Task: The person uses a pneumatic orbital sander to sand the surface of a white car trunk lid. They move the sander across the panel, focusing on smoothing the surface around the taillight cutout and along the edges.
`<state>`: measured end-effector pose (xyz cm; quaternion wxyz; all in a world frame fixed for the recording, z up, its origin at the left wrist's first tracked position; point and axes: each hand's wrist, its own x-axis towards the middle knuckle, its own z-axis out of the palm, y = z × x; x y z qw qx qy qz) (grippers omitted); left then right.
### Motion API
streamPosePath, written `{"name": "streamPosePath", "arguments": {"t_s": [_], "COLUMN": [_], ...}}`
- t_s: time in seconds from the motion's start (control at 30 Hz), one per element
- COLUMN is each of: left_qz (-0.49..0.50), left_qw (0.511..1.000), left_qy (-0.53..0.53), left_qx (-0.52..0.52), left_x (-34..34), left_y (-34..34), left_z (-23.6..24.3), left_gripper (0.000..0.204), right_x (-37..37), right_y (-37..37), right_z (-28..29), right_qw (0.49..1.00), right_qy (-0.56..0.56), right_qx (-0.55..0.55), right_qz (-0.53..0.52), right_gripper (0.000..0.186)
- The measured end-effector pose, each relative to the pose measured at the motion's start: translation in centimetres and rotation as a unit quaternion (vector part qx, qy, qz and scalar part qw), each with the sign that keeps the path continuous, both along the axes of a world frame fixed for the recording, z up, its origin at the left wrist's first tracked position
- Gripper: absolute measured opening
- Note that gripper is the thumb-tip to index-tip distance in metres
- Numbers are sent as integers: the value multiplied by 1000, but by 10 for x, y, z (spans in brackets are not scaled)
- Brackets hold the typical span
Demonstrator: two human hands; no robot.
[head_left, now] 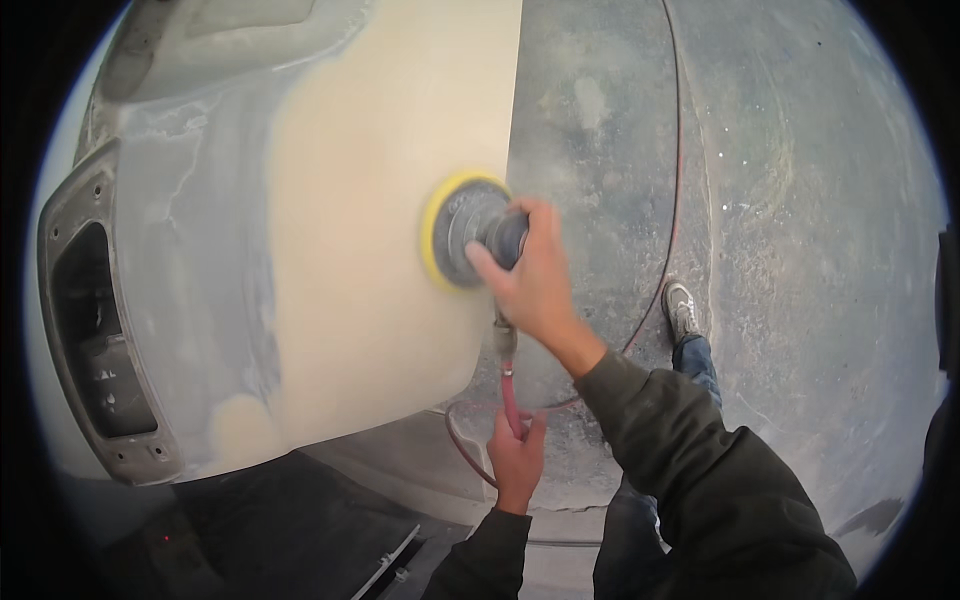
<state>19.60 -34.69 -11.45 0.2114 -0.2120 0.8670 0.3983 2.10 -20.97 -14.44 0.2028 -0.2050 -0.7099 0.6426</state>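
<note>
My right hand [540, 275] is wrapped round the dark round head of an air sander [470, 225]. The sander's yellow-edged pad lies against the cream-coloured filler on a car body panel [370, 230], close to the panel's right edge. Below the tool, a metal fitting [505, 340] joins it to a red air hose [510, 395]. My left hand [517, 455] is closed round that hose, a short way under the fitting. The sander and right fingers look slightly blurred.
Grey bare patches and an oblong lamp opening [85, 330] lie at the panel's left. A thin hose [678, 150] runs along the stained concrete floor [820, 230] and loops below the panel. My shoe [682, 310] is right of the hose. Dark parts [390, 560] lie at lower left.
</note>
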Motion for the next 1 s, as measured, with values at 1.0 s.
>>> {"name": "streamPosePath", "arguments": {"t_s": [1.0], "left_qz": [114], "left_qw": [980], "left_qy": [-142], "left_qx": [-76], "left_x": [140], "left_y": [-102], "left_z": [-49], "left_gripper": [36], "right_x": [130], "right_y": [-96], "right_z": [-35], "right_qw": [998], "right_qy": [-27], "right_qx": [-21], "right_qz": [60], "right_gripper": [62]}}
